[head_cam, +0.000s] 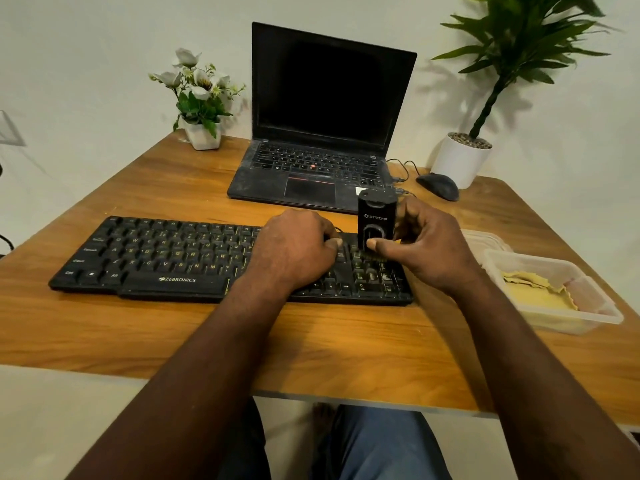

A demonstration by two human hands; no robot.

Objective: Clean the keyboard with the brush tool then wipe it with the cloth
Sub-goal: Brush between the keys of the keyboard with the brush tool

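Note:
A black keyboard (166, 258) with yellow letters lies across the wooden table (311, 344). My right hand (426, 251) grips a black brush tool (376, 220) upright over the keyboard's number pad, thumb on its front; its lower end is hidden behind my thumb. My left hand (294, 251) rests palm down on the keys just left of the tool, with its fingers over the top rows. A yellow cloth (536, 292) lies in a clear plastic container (595, 306) at the right of the keyboard.
An open black laptop (322, 133) stands behind the keyboard, with a dark mouse (438, 186) and cables to its right. A small flower pot (202, 133) sits at the back left, a tall potted plant (464, 161) at the back right. A container lid (485, 239) lies behind the container.

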